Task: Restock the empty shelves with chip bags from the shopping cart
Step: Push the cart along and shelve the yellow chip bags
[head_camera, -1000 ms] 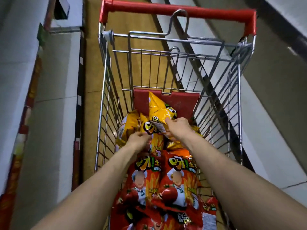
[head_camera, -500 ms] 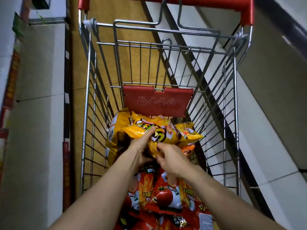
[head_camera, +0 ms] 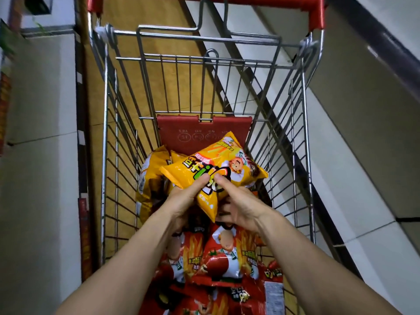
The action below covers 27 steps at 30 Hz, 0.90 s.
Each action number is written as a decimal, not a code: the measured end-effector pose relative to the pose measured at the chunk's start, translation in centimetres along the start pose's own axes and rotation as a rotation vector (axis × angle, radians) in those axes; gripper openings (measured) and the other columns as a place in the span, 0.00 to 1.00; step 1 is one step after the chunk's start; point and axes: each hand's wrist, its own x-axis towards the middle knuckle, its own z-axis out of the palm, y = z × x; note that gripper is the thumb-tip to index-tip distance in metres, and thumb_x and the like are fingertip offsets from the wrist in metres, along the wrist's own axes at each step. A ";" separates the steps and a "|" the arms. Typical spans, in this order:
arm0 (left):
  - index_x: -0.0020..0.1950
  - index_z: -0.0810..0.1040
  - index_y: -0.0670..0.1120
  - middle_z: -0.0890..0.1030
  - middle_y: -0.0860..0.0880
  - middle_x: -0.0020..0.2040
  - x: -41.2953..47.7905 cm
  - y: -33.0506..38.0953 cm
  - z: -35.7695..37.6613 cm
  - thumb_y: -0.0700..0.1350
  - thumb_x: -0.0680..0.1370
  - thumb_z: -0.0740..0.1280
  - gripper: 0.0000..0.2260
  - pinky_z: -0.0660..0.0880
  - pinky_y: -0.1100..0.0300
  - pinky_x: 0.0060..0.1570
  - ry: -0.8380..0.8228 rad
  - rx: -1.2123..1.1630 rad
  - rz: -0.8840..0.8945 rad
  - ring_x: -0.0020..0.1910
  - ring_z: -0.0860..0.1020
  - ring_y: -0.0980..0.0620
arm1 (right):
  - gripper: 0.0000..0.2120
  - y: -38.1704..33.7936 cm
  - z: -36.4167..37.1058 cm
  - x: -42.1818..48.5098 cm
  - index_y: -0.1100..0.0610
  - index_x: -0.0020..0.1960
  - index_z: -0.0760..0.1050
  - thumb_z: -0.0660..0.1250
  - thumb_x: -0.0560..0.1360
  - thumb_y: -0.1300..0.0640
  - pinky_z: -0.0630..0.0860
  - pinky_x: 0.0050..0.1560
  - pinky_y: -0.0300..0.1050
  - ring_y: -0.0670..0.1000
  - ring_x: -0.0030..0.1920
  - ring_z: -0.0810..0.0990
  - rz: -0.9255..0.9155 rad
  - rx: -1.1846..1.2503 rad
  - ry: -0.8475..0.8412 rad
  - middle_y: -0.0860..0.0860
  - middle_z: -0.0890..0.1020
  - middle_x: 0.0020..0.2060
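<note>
Both hands, left hand [head_camera: 181, 201] and right hand [head_camera: 241, 208], are gripping a glossy yellow chip bag [head_camera: 218, 169] with curled fingers, holding it above red chip bags [head_camera: 218, 262] inside the wire shopping cart [head_camera: 106, 155].

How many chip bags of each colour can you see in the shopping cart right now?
Yellow bags: 3, one of them gripped by the left hand and right hand
Red bags: 4
Total: 7 that show; they overlap, so more may lie hidden.
</note>
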 end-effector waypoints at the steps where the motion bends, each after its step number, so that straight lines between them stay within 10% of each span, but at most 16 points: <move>1: 0.62 0.78 0.45 0.85 0.46 0.52 -0.1 0.2 -0.2 0.51 0.71 0.72 0.22 0.79 0.50 0.52 -0.035 0.015 -0.011 0.47 0.84 0.49 | 0.30 0.0 -0.3 0.0 0.56 0.64 0.74 0.75 0.67 0.44 0.81 0.49 0.57 0.55 0.51 0.85 -0.043 0.009 0.045 0.55 0.84 0.54; 8: 0.65 0.75 0.53 0.81 0.48 0.61 -0.7 -0.5 0.7 0.62 0.67 0.75 0.30 0.75 0.51 0.54 -0.248 0.121 -0.222 0.60 0.78 0.49 | 0.19 -1.2 -1.3 0.7 0.64 0.60 0.75 0.72 0.75 0.53 0.82 0.48 0.54 0.57 0.49 0.85 -0.220 0.279 0.286 0.60 0.84 0.50; 15: 0.63 0.72 0.39 0.79 0.42 0.56 0.8 3.0 0.9 0.40 0.79 0.66 0.13 0.82 0.53 0.43 0.004 -0.061 -0.093 0.52 0.80 0.46 | 0.26 -0.8 -2.3 0.6 0.55 0.62 0.74 0.66 0.74 0.37 0.81 0.50 0.48 0.53 0.56 0.82 -0.160 0.174 0.281 0.53 0.82 0.55; 19: 0.52 0.77 0.40 0.77 0.39 0.51 1.7 7.2 -1.9 0.35 0.73 0.66 0.08 0.79 0.55 0.36 -0.015 0.398 -0.085 0.47 0.77 0.44 | 0.33 -2.1 -4.6 0.4 0.50 0.72 0.68 0.64 0.73 0.34 0.76 0.56 0.50 0.50 0.57 0.79 -0.269 -0.064 0.532 0.52 0.77 0.63; 22: 0.49 0.78 0.44 0.79 0.41 0.49 1.1 9.3 -1.8 0.39 0.67 0.72 0.12 0.74 0.56 0.38 -0.218 0.640 -0.201 0.43 0.78 0.45 | 0.33 -3.8 -4.0 0.2 0.49 0.76 0.62 0.63 0.76 0.36 0.67 0.64 0.49 0.51 0.67 0.70 -0.380 -0.317 0.421 0.51 0.69 0.72; 27: 0.58 0.76 0.52 0.84 0.45 0.52 1.9 8.8 -0.5 0.58 0.69 0.68 0.21 0.76 0.52 0.52 -0.203 0.331 -0.084 0.51 0.81 0.48 | 0.54 -4.4 -1.3 1.5 0.56 0.77 0.60 0.63 0.62 0.23 0.62 0.71 0.59 0.57 0.72 0.67 -0.141 -0.249 0.223 0.54 0.68 0.73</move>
